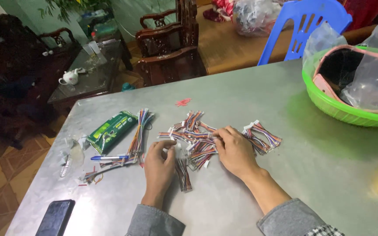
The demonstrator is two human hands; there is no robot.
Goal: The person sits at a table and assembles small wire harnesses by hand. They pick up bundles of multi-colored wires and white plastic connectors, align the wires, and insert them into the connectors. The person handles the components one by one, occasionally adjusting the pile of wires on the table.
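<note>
Multicoloured short wire harnesses (pixel 195 135) on grey metal worktop (pixel 285 175) | light, floppy; I'd grip the white plugs | left hand (pixel 159 164) pinching one, right hand (pixel 235 148) spread flat on pile

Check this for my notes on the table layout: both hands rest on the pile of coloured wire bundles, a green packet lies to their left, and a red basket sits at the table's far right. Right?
Not quite: the basket is green, not red, as the head view shows. The rest holds: the left hand and right hand rest on the wire bundles, and the green packet lies to their left.
</note>
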